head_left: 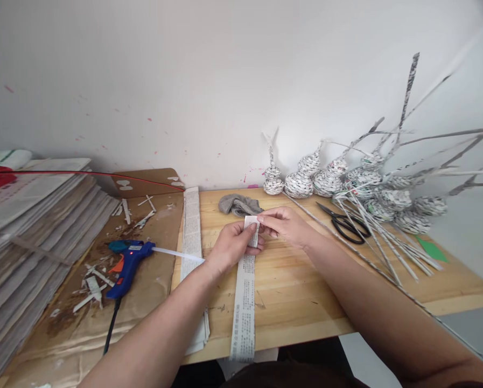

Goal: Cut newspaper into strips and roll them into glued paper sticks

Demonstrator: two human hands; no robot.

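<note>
A long newspaper strip (244, 307) runs from the table's front edge up to my hands. My left hand (233, 242) is closed on its upper part, thumb on top and fingers beneath. With thumb and forefinger, my right hand (284, 223) pinches the right side of the strip's top end. Just beyond my hands lies a crumpled grey cloth (239, 205). Left of the held strip, a stack of similar newspaper strips (191, 231) lies along the table, partly hidden by my left forearm.
A blue glue gun (130, 267) with a glue stick lies on stained cardboard (156, 269) among paper scraps. Stacked newspapers (43, 231) stand far left. Black scissors (348, 223), rolled paper sticks (386, 242) and several woven paper gourds (326, 183) occupy the right, their long ends sticking out.
</note>
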